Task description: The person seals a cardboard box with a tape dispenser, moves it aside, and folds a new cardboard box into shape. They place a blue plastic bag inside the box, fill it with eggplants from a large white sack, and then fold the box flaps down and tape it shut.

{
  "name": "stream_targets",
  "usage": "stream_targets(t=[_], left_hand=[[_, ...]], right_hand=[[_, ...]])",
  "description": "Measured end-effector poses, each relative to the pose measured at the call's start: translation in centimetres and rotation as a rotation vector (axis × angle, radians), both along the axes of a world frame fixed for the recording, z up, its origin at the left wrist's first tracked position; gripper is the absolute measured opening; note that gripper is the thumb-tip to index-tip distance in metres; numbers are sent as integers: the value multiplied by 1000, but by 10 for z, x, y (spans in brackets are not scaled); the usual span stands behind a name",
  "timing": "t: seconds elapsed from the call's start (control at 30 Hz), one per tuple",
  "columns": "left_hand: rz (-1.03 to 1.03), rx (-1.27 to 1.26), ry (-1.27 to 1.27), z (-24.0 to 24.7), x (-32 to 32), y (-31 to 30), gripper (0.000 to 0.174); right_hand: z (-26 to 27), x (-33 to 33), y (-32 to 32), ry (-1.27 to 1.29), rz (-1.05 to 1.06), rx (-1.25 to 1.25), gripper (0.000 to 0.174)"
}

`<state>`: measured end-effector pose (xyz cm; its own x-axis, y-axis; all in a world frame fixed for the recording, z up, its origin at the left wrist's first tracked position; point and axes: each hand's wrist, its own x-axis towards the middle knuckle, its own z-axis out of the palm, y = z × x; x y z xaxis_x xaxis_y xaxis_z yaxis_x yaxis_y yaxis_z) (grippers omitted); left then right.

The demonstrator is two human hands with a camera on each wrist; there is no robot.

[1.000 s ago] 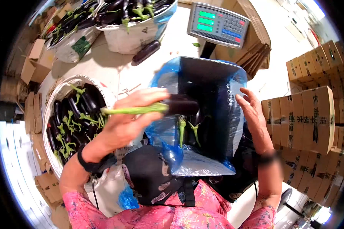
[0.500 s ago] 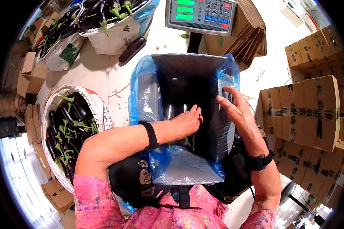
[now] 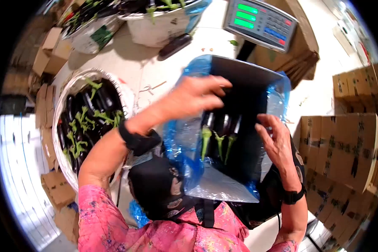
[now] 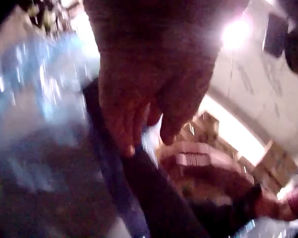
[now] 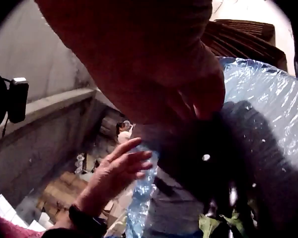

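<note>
My left hand (image 3: 193, 95) is over the upper left edge of a carton (image 3: 229, 185) lined with clear blue plastic (image 3: 177, 140). Its fingers are spread and nothing is in them. Dark purple eggplants (image 3: 226, 125) lie side by side inside the carton, green stems pointing toward me. At the carton's right wall, my right hand (image 3: 277, 143) has thumb and fingers apart and holds nothing. The right wrist view shows that hand (image 5: 159, 74) above the carton's dark inside, with the left hand (image 5: 116, 171) beyond the plastic. Blur covers much of the left wrist view.
A white basket (image 3: 59, 157) full of eggplants stands at the left. Two more eggplant bags and a single loose eggplant (image 3: 175, 46) are farther back. A scale display (image 3: 260, 25) rises behind the carton, near folded cardboard. Stacked cardboard boxes (image 3: 340, 147) line the right.
The left hand brought an eggplant over the carton, reached down inside, and has now come up and left without it. Another stem shows in the carton. The right hand stays by the right wall.
</note>
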<state>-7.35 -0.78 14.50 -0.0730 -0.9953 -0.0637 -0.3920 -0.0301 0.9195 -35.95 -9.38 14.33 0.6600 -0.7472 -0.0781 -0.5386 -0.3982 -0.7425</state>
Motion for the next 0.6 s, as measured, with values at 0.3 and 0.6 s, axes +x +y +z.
stream_targets(t=[0.3, 0.6], left_hand=[[1177, 183, 99, -31, 178, 294, 37], [1219, 318, -679, -128, 140, 398, 24]], right_hand=[[14, 41, 35, 242, 438, 296, 29], [13, 70, 55, 301, 491, 346, 28]])
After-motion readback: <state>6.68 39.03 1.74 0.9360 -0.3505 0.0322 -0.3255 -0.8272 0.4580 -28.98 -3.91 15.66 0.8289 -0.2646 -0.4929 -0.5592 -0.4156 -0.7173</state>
